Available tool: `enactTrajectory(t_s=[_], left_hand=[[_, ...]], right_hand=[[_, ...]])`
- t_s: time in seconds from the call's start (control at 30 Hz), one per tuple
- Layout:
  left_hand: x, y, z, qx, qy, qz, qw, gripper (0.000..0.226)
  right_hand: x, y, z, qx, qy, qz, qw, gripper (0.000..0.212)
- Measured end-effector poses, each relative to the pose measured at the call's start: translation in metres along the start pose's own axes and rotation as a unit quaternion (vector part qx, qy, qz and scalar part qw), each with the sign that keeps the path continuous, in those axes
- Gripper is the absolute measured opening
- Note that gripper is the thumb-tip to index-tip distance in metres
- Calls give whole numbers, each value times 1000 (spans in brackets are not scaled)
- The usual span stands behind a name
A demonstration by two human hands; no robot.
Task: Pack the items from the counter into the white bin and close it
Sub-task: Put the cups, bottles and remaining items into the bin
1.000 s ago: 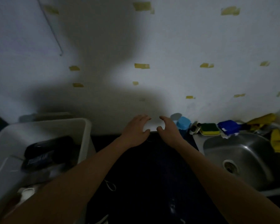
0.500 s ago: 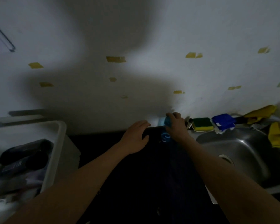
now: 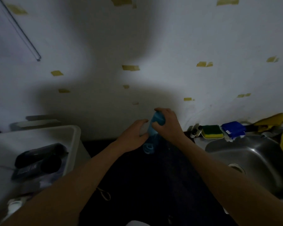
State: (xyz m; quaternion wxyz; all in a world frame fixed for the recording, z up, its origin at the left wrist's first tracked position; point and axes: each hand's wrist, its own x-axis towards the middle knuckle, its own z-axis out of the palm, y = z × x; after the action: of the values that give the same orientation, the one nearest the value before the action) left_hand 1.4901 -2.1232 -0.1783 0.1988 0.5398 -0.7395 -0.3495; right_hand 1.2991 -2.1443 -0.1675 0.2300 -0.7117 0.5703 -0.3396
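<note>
A blue plastic bottle (image 3: 151,134) is tilted above the dark counter near the back wall. My right hand (image 3: 167,126) is wrapped around its upper end. My left hand (image 3: 132,137) touches its left side with fingers spread, and I cannot tell if it grips. The white bin (image 3: 73,136) stands open at the left. It holds dark items (image 3: 38,157) and something white (image 3: 15,204) near its front.
A steel sink (image 3: 252,160) lies at the right. A green-yellow sponge (image 3: 212,131), a blue cloth (image 3: 234,129), yellow gloves (image 3: 273,121) and two small bottles (image 3: 195,130) line its back edge. A thin cord (image 3: 104,194) lies on the dark counter (image 3: 153,185).
My right hand moved from the counter's back edge to the blue bottle, closed on it and lifted it tilted. My left hand came in beside it. The view shifted right, then back left.
</note>
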Motion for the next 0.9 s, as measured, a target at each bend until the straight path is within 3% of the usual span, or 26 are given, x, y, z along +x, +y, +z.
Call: enactTrajectory(t_s=[0.2,0.43,0.53,0.9], left_hand=[[-40,7,-50,-111,2,9,994,62],[-96,8,-106,-142,113,29,983,66],[-119,-6,-131,-174,153,20,973,53],[-220,-97,-197,-191,257,-36,947,54]], right_hand=[[-3,-76,4,58,18,-79,995,56],[-6,-161,29,145,24,-130,981,41],[-10,-194,52,180,19,-134,974,36],[-42,-286,169,136,-67,-176,973,55]])
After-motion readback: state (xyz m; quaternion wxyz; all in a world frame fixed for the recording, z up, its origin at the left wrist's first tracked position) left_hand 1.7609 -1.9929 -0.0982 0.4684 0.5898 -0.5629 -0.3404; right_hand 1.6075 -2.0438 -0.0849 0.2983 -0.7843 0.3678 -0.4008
